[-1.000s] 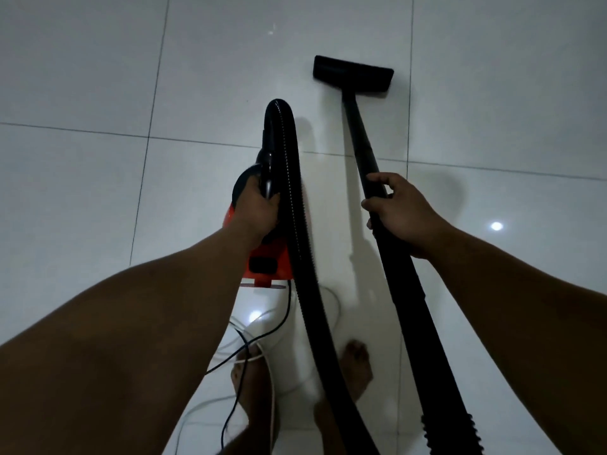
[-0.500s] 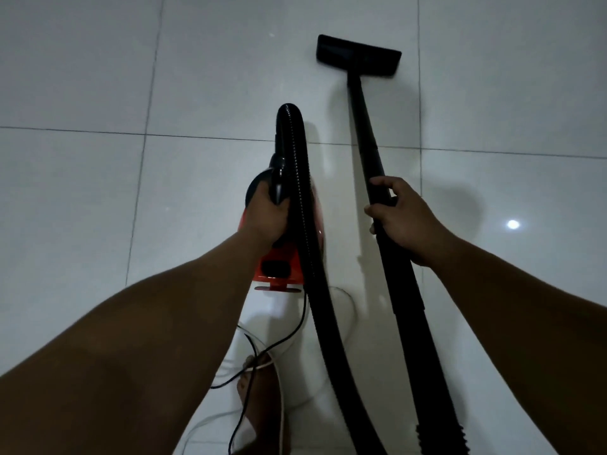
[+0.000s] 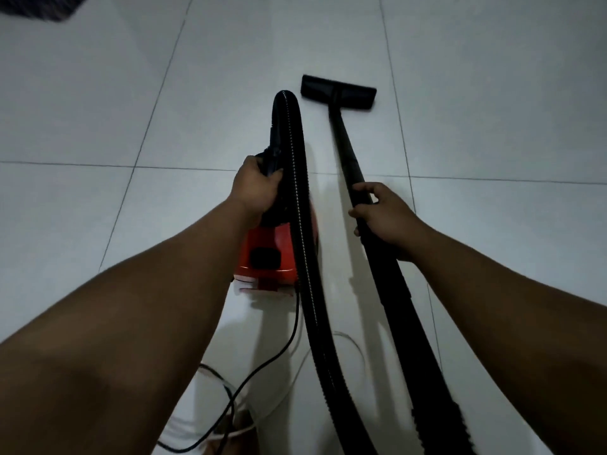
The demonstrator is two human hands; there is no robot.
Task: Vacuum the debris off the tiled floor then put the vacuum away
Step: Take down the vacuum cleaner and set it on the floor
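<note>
**Carrying the canister, pushing the wand across the tiles**

Head view. My left hand [image 3: 258,188] is curled round the black carry handle [image 3: 272,156] on top of the red vacuum body [image 3: 267,254]; whether the body hangs clear of the floor or rests on it I cannot tell. My right hand [image 3: 382,218] wraps the black wand [image 3: 348,149] about midway, fingers closed round it, thumb side up. The floor nozzle [image 3: 338,92] looks flat on the tiled floor [image 3: 98,110], ahead of me and just right of the ribbed hose [image 3: 297,178], which arches up from the body and runs back past my feet.

No debris shows on the pale tiles in this dim light, so I judge the sweep by coverage, not by sight. Best to keep the nozzle flat, push in straight overlapping lanes along the grout lines [image 3: 65,164], and hold the body level so the hose does not drag the wand sideways.

Room: open tile ahead, left and right. A dark blurred thing [image 3: 39,6] sits at the far top-left corner; unclear what. Behind, the black power cord [image 3: 262,366] loops with a thin white line [image 3: 345,336] near my feet; a trip or snag risk if I step back.
</note>
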